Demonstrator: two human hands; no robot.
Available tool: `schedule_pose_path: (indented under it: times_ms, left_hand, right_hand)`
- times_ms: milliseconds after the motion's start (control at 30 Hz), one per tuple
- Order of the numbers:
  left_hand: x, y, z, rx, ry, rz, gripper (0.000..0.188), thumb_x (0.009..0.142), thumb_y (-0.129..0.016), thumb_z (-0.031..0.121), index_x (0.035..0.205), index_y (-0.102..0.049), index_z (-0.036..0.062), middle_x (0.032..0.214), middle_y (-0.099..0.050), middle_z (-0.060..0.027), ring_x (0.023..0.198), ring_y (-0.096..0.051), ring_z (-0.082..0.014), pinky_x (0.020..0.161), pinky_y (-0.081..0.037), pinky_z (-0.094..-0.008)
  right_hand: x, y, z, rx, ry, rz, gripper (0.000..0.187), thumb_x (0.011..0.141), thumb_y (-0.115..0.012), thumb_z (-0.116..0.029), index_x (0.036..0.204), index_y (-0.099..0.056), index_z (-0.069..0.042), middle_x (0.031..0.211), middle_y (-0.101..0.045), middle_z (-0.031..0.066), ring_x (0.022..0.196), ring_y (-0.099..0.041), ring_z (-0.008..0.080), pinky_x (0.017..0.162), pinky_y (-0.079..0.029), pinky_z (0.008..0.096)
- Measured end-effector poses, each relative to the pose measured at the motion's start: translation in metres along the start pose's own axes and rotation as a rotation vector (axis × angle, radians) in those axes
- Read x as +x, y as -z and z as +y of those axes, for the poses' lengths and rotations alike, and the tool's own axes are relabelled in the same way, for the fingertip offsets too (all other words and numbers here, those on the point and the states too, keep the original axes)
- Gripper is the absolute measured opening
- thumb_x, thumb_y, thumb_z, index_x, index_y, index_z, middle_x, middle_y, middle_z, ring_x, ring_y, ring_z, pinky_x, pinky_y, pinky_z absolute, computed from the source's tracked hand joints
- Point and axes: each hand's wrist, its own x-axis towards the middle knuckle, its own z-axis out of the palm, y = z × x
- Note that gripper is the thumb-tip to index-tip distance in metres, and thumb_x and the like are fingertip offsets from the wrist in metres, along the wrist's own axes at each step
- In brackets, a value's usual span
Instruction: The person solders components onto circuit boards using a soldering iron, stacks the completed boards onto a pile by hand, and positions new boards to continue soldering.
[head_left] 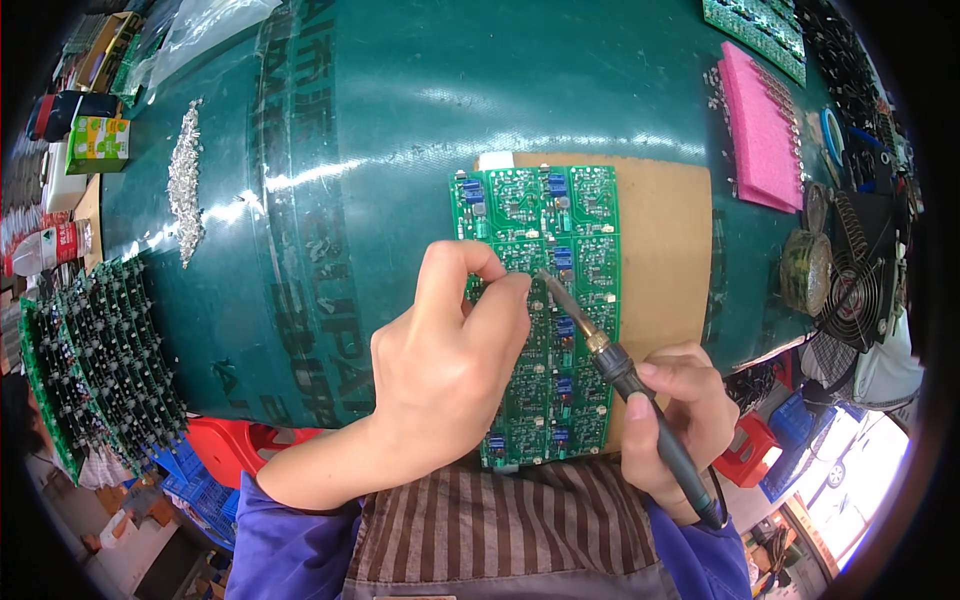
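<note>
A green circuit board panel with blue capacitors and small parts lies before me, partly over a brown cardboard sheet. My right hand grips the dark handle of a soldering iron; its tip points up and left, reaching the middle of the panel. Over the panel's left side, my left hand has its thumb and forefinger pinched together close to the iron's tip. What the pinch holds, if anything, is too small to make out.
A pink foam block with a row of small parts stands at the far right. A pile of small silvery pieces lies at left, above stacked circuit boards. A fan is at the right edge; red stools flank the table.
</note>
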Motion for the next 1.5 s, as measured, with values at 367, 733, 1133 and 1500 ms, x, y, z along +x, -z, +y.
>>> schedule_pose_path:
  times_ms: [367, 733, 1133, 1500]
  left_hand:
    - [0.005, -0.002, 0.002, -0.122, 0.051, 0.028, 0.02, 0.072, -0.072, -0.006, 0.089, -0.066, 0.0022, 0.094, -0.056, -0.0103, 0.069, -0.06, -0.0214, 0.059, -0.05, -0.0324]
    - [0.004, 0.01, 0.009, -0.03, 0.101, -0.074, 0.021, 0.071, -0.075, -0.003, 0.09, -0.071, 0.0058, 0.096, -0.058, -0.0058, 0.057, -0.055, -0.0129, 0.049, -0.045, -0.028]
    - [-0.022, 0.028, 0.022, -0.112, 0.1, -0.112, 0.02, 0.078, -0.067, -0.006, 0.093, -0.057, 0.0011, 0.077, -0.063, -0.0077, 0.06, -0.061, -0.0191, 0.051, -0.046, -0.03]
    - [-0.03, 0.01, 0.017, -0.081, 0.045, -0.092, 0.015, 0.077, -0.073, 0.002, 0.089, -0.065, 0.0063, 0.056, -0.056, -0.0034, 0.045, -0.056, -0.0169, 0.042, -0.041, -0.0294]
  right_hand:
    - [0.002, -0.001, -0.003, -0.012, -0.002, -0.013, 0.02, 0.07, -0.068, -0.002, 0.088, -0.061, 0.005, 0.067, -0.062, 0.013, 0.057, -0.061, 0.0264, 0.054, -0.05, 0.0316]
    - [0.0, 0.002, -0.003, 0.008, 0.012, -0.014, 0.022, 0.071, -0.068, -0.001, 0.09, -0.06, 0.005, 0.067, -0.062, 0.0135, 0.057, -0.061, 0.0258, 0.054, -0.049, 0.0308]
    - [-0.031, 0.014, -0.013, 0.021, -0.001, 0.01, 0.021, 0.071, -0.067, -0.003, 0.089, -0.059, 0.002, 0.065, -0.061, 0.0114, 0.055, -0.059, 0.0245, 0.054, -0.048, 0.0315]
    - [-0.035, 0.008, -0.011, 0.006, 0.014, 0.008, 0.019, 0.068, -0.067, -0.003, 0.085, -0.061, 0.002, 0.063, -0.06, 0.011, 0.053, -0.059, 0.0243, 0.052, -0.048, 0.0302]
